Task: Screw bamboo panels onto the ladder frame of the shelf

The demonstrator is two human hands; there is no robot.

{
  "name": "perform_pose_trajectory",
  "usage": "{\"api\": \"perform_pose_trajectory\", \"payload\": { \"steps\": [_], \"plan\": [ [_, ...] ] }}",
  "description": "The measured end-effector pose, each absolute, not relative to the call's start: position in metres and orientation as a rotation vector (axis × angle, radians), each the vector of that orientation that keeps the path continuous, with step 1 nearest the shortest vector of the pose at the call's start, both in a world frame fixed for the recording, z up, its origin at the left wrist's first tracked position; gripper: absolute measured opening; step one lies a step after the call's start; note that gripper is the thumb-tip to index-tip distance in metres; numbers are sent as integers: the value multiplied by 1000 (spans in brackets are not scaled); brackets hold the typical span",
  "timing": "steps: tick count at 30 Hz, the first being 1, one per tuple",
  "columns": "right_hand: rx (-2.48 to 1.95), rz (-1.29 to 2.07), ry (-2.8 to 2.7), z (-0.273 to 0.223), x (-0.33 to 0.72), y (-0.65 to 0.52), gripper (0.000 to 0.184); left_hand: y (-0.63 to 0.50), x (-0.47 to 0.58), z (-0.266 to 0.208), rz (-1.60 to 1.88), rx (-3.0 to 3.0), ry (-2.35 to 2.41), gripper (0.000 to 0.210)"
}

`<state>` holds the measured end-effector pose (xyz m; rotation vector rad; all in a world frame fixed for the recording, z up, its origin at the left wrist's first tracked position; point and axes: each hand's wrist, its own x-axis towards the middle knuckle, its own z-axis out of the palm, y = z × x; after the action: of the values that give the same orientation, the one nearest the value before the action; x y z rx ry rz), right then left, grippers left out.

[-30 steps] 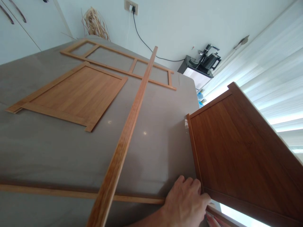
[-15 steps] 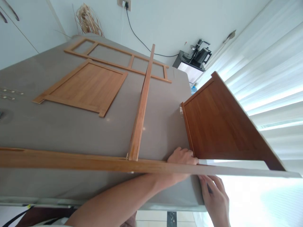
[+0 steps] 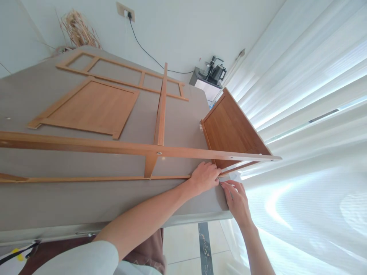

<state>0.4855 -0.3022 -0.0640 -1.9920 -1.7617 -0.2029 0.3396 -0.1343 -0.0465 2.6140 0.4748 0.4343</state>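
A wooden frame [image 3: 120, 147] with two long rails stands on edge on the grey table [image 3: 114, 198]. An upright wooden panel [image 3: 229, 122] meets it at the right corner. My left hand [image 3: 205, 176] is closed around the lower rail [image 3: 169, 177] beside that corner. Close by, my right hand [image 3: 236, 198] pinches a small, thin dark piece [image 3: 220, 183] at the rail's end; its kind is too small to make out. A wooden crossbar [image 3: 162, 110] joins the frame midway, near a round screw head [image 3: 159, 153].
A flat wooden panel [image 3: 91, 107] and a slatted wooden frame [image 3: 117, 74] lie farther back on the table. A kettle [image 3: 217, 73] stands on a small cabinet [image 3: 197, 78]. White curtains [image 3: 309, 114] hang at the right. Dried stalks [image 3: 78, 30] are at the far left.
My viewpoint has shifted, so both long rails now show, as does my left hand below the upper rail. My right hand's fingertips now appear beside my left hand at the corner.
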Motion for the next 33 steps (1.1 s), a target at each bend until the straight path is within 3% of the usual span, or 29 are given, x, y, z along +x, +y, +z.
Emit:
{"api": "perform_pose_trajectory", "payload": {
  "steps": [14,33],
  "plan": [
    [-2052,-37,-1594,-67,487,-302,25,-132,339,-46,425,2572,444,18],
    [-2056,-358,-1891,-54,476,-303,27,-132,342,-50,463,2572,428,16]
  ]
}}
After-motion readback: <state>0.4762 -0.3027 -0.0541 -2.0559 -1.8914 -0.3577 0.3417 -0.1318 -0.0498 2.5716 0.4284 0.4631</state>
